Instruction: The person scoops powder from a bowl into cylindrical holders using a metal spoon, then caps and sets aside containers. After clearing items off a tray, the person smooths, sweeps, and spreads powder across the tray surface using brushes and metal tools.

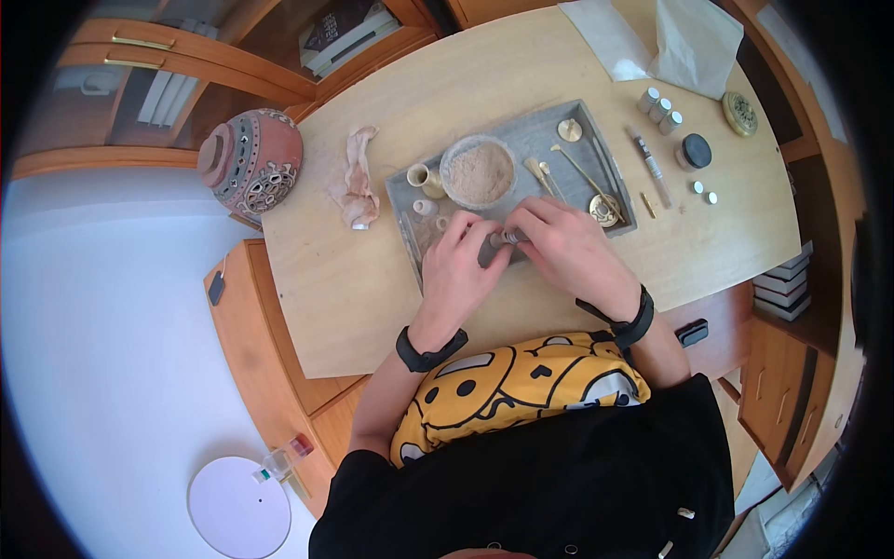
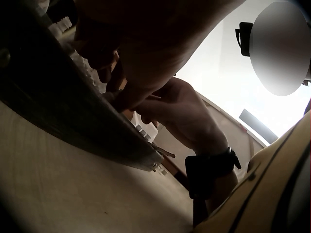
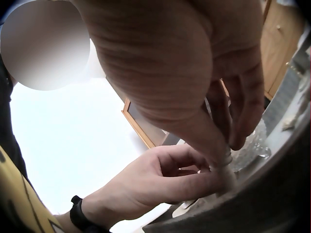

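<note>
Both hands meet over the front edge of a grey tray (image 1: 533, 142). Between them is a small vial (image 1: 504, 239), mostly covered by the fingers. My left hand (image 1: 458, 263) pinches one end between thumb and fingers, while the right hand (image 1: 570, 244) grips the other end. In the right wrist view, a pale rim (image 3: 221, 163) shows between the two sets of fingertips. Just beyond the hands stands a clear bowl (image 1: 445, 183) holding beige powder (image 1: 481, 170). A brass cup (image 1: 424, 178) and a little white container (image 1: 424, 207) stand left of the bowl.
Right of the bowl lie a brush (image 1: 537, 170), a long brass spoon (image 1: 579, 170) and a round brass piece (image 1: 603, 211). Several capped vials (image 1: 660, 110), a dark jar (image 1: 694, 151) and a pen-like tube (image 1: 649, 160) occupy the table's right. A crumpled cloth (image 1: 358, 182) and patterned pot (image 1: 253, 160) are left.
</note>
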### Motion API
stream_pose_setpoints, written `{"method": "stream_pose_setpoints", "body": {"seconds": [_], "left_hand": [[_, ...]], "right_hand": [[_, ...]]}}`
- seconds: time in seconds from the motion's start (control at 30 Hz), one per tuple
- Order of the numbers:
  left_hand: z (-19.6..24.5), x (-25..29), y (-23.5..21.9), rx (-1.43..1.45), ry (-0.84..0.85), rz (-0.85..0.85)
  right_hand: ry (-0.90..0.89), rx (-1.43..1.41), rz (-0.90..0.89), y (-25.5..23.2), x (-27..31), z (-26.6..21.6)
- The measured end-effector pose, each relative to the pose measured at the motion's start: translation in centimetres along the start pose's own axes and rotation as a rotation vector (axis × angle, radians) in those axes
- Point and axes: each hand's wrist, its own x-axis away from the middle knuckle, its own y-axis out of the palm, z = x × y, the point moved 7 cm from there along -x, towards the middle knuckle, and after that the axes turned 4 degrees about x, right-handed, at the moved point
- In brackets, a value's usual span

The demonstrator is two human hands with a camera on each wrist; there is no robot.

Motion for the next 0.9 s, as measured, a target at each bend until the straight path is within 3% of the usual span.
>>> {"method": "stream_pose_setpoints", "body": {"seconds": [0.63, 0.9], "left_hand": [[0.0, -0.1, -0.2, 0.003, -0.034, -0.031], [1.0, 0.1, -0.5, -0.093, 0.073, 0.019]], "right_hand": [[-0.073, 0.108, -0.034, 0.8, -0.4, -0.6], [-0.02, 0.14, -0.047, 0.5, -0.4, -0.5]]}}
